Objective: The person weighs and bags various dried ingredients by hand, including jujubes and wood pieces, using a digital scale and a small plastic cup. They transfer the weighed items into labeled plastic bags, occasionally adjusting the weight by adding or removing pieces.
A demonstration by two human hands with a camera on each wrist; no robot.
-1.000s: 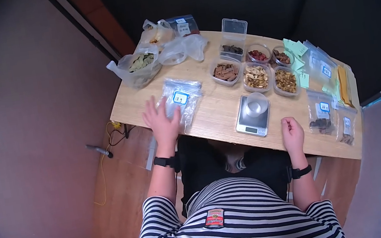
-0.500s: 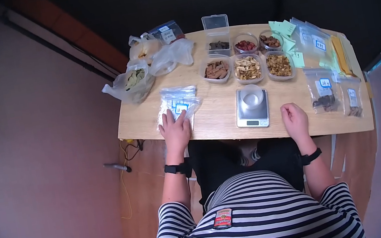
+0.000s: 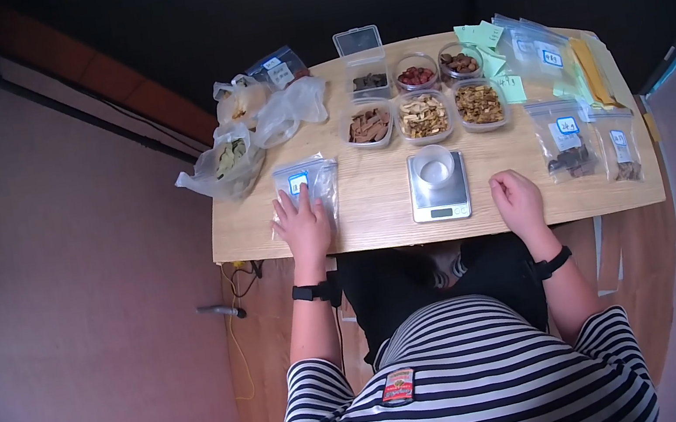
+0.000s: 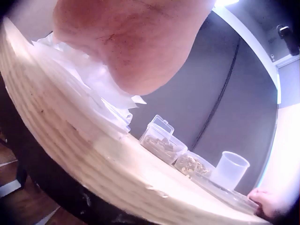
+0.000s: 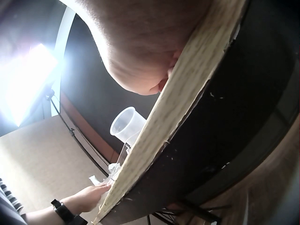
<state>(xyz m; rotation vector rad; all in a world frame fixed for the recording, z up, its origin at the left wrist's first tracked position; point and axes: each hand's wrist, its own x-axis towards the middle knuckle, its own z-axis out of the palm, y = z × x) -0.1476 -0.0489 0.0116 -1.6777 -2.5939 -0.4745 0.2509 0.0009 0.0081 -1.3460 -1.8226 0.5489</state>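
In the head view my left hand (image 3: 305, 234) lies with spread fingers on clear zip bags (image 3: 323, 191) at the table's front left, its fingertips by a blue-framed label (image 3: 298, 183). The left wrist view shows the palm low over the crinkled plastic (image 4: 101, 89). My right hand (image 3: 520, 202) rests at the front edge, fingers loosely curled and holding nothing visible. To its left, apart from it, a digital scale (image 3: 441, 205) bears a clear round cup (image 3: 435, 167). The right wrist view also shows this cup (image 5: 127, 124), beyond the hand (image 5: 136, 47).
Behind the scale stand containers of dried pieces, including brown strips (image 3: 370, 125), pale slices (image 3: 424, 116) and red fruit (image 3: 416, 76). Plastic bags (image 3: 292, 110) lie back left. At right are filled zip bags (image 3: 566, 141), green notes (image 3: 510, 88) and a yellow packet (image 3: 593, 72).
My left hand has come down from above the clear bags onto them, and the bags now lie straighter. The head view has shifted; my right hand has stayed by the front edge.
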